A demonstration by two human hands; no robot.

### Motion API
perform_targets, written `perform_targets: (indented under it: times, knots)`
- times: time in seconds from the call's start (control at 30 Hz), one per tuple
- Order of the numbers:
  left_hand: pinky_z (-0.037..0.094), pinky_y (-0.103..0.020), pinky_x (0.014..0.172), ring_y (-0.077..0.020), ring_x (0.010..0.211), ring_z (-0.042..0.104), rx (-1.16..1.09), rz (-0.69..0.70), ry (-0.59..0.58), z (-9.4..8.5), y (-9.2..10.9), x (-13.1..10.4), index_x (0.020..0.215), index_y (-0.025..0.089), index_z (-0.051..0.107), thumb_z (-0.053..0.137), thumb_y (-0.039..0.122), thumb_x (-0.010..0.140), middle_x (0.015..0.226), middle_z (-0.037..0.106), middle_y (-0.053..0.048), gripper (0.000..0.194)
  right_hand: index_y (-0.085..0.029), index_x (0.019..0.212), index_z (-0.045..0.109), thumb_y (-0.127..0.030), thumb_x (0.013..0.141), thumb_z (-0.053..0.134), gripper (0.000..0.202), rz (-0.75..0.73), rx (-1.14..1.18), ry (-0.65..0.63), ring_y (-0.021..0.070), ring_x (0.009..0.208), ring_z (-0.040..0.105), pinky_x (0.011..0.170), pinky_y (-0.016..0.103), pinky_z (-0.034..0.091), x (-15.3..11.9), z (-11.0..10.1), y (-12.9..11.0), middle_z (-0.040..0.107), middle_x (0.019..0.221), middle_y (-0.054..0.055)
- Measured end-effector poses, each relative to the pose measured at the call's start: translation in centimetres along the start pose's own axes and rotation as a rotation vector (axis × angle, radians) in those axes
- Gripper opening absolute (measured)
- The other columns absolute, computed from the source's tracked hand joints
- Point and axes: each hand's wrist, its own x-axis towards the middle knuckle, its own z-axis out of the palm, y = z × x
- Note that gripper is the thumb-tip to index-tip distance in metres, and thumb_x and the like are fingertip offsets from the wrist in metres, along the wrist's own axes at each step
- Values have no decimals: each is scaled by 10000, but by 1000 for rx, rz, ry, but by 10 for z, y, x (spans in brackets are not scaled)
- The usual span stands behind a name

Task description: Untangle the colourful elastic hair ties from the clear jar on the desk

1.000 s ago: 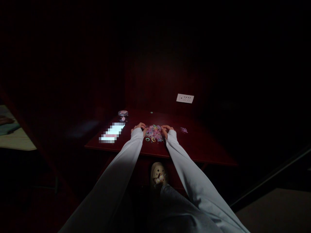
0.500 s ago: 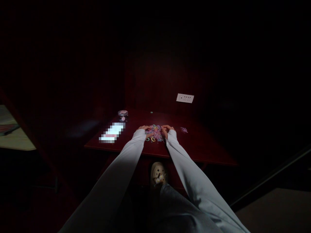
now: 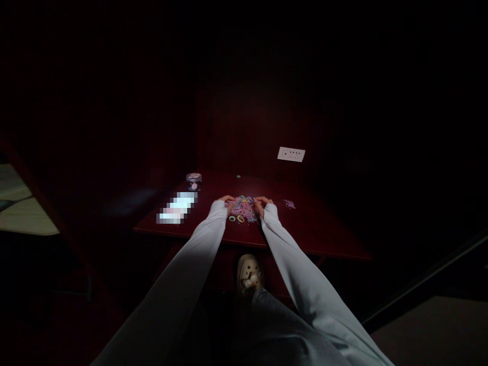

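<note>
A pile of small colourful elastic hair ties (image 3: 244,208), mostly pink and purple, lies on the dark red desk (image 3: 244,234). My left hand (image 3: 225,201) is at the pile's left edge, its curved fingers reaching over the ties and its thumb apart from them. On the opposite side, my right hand (image 3: 263,203) has bent fingers and thumb drawn together beside the pile; what they pinch is too small to make out. A smaller cluster of purple ties (image 3: 289,204) sits right of my right hand. One green tie (image 3: 238,176) rests farther back.
A clear round jar (image 3: 194,181) with a pinkish lid stands at the back left. In front of it lies a bright, pixelated rectangle (image 3: 177,207). A white socket panel (image 3: 291,154) is on the back wall. My clog (image 3: 249,274) shows below the desk edge.
My left thumb has pulled back from the pile toward the left, uncovering more ties. My right hand stays nearly in place. The view has shifted very slightly.
</note>
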Motion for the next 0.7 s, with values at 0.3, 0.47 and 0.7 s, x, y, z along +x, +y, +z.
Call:
perform_targets:
  times: [0.3, 0.47, 0.7]
  knots:
    - [529, -222, 656, -138, 668, 647, -26, -39, 28, 1, 1, -1, 946, 195, 769, 603, 173, 845, 768, 742, -9, 196, -211, 854, 799, -438, 835, 645, 275, 42, 40, -4, 213, 801, 620, 845, 337, 499, 2, 5, 3, 694, 733, 30]
    - [553, -291, 933, -179, 943, 706, 92, 28, -5, -8, 10, -7, 1136, 245, 780, 613, 198, 911, 1008, 798, -36, 285, -200, 927, 842, -447, 810, 688, 314, 59, 31, 21, 208, 810, 614, 819, 339, 519, -1, 5, 5, 675, 862, 57]
    - [419, -412, 1085, -284, 1228, 576, 447, 123, -42, -12, 37, -24, 1112, 297, 775, 628, 289, 965, 1278, 754, -42, 208, -226, 905, 849, -554, 870, 673, 373, -5, -9, -33, 240, 892, 613, 870, 358, 508, 0, 4, 2, 693, 815, 68]
